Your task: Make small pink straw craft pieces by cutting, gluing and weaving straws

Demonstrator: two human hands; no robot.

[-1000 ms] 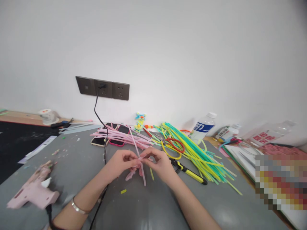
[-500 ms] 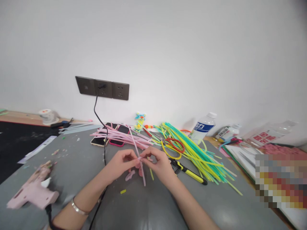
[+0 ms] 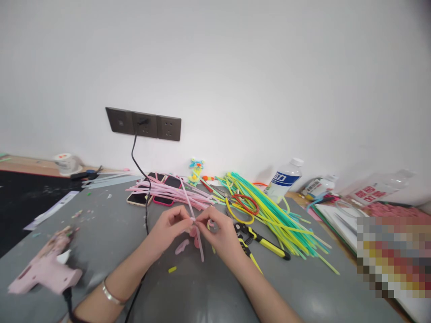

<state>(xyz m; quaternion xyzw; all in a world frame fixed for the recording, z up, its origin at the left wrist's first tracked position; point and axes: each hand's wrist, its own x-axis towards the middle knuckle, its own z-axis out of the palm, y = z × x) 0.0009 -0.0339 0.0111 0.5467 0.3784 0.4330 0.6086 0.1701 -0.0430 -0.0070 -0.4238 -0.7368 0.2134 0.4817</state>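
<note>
Above the middle of the table, my left hand and my right hand meet with thumb and forefinger pinched. Between them is a long pink pipe cleaner, slanting from the pink bundle down toward me. The fingertips of both hands close on it near its middle, where a small pink twist partly shows. Just below the fingers are curled pink pieces; whether they join the held stem I cannot tell. Yellow-and-black pliers lie beside my right hand, partly behind the wrist.
Pink pipe cleaners lie across several phones. Yellow and green pipe cleaners spread rightward beside scissors. A bottle stands behind. At left lies a pink glue gun; a black cable crosses the table.
My right hand has shifted slightly, its fingertips a little lower and left, uncovering the pliers' second handle. The pinch stays at about the same spot on the pink stem.
</note>
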